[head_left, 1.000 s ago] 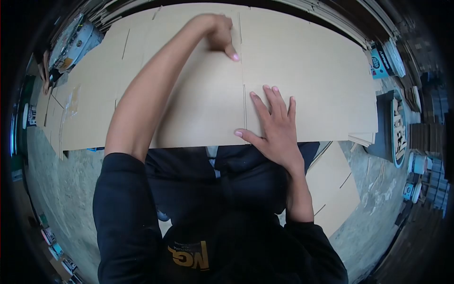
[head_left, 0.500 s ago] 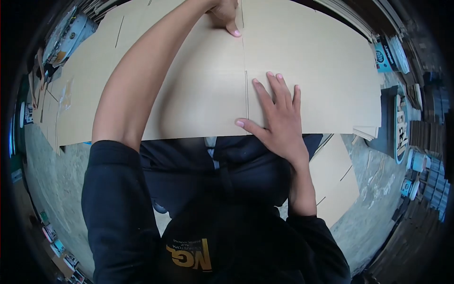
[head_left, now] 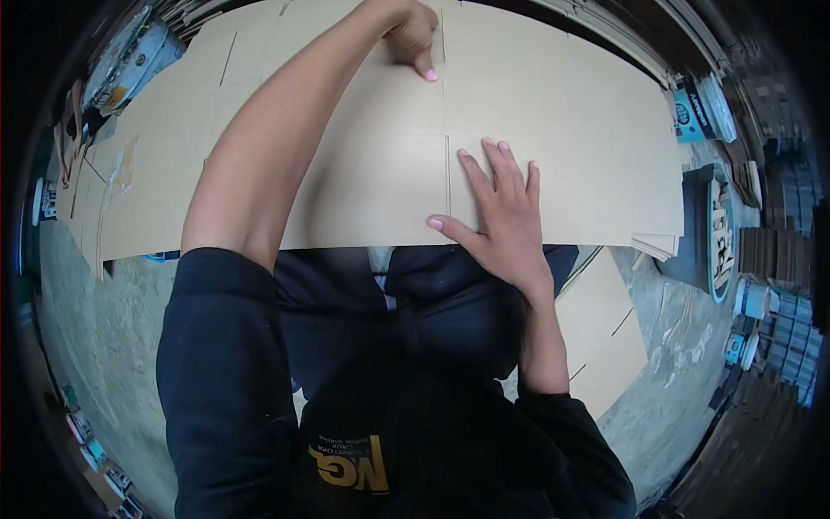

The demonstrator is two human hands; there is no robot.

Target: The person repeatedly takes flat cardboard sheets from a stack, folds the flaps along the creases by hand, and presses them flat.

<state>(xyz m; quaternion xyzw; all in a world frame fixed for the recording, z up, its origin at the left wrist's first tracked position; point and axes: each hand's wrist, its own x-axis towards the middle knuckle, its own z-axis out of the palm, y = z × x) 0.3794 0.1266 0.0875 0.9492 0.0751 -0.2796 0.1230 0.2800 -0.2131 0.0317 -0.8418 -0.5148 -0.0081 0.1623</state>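
Note:
A large flat cardboard sheet [head_left: 562,112] lies across in front of me, with a crease and a narrow slit running down its middle. Near the far edge, beside the crease, my left hand [head_left: 413,35] is curled closed, its thumb pressed on the board. The other fingertips are hidden, as is anything they may hold. My right hand [head_left: 508,221] rests flat with its fingers spread, just right of the slit by the near edge. Its thumb reaches across the slit. Nothing is in that hand.
More cardboard [head_left: 605,333] lies on the floor [head_left: 121,355] at lower right. A dark tub [head_left: 692,225] of scraps stands right of the sheet, a pail [head_left: 143,65] at upper left. Part of another person's arm [head_left: 65,134] shows at the far left.
The camera view has shifted slightly. My left hand has slid a little farther away along the crease, its thumb still on the board. My right hand stays in place on the sheet.

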